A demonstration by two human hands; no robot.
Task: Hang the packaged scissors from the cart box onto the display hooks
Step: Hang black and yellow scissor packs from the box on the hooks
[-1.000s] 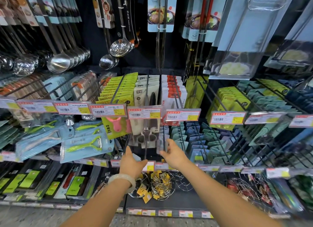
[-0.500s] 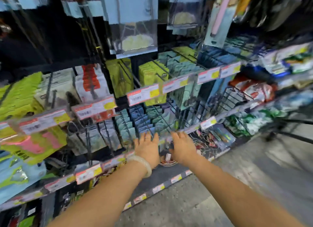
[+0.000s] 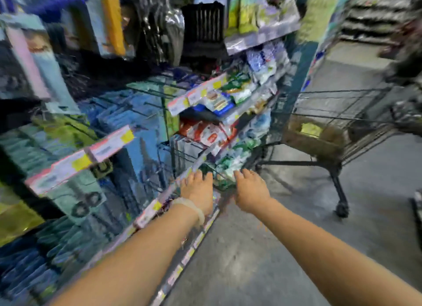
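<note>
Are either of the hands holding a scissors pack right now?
No. The left hand and right hand reach forward with fingers extended, holding nothing.

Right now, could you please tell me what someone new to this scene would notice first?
Two bare forearms reach out, the left hand and right hand empty with fingers spread, low in front of the display rack. To the right a wire shopping cart stands on the grey floor, holding a brown cardboard box. The whole view is blurred.
</note>
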